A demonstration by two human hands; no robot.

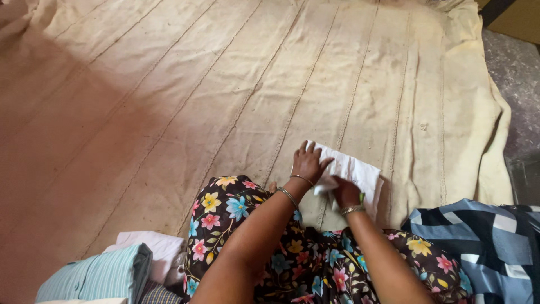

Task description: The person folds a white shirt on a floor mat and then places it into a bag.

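Note:
A small white cloth (360,172) lies flat on a cream sheet (270,84) right in front of my knees. My left hand (309,163) presses down on the cloth's left end, fingers spread. My right hand (345,193) pinches a fold of the same cloth at its near edge and lifts it slightly. Both wrists carry thin bangles. My lap is covered by a dark floral garment (253,225).
A stack of folded clothes (107,273), striped green on top with white beneath, sits at my lower left. A blue, black and white patterned cloth (484,242) lies at my lower right. The sheet's right edge (500,129) meets a grey floor.

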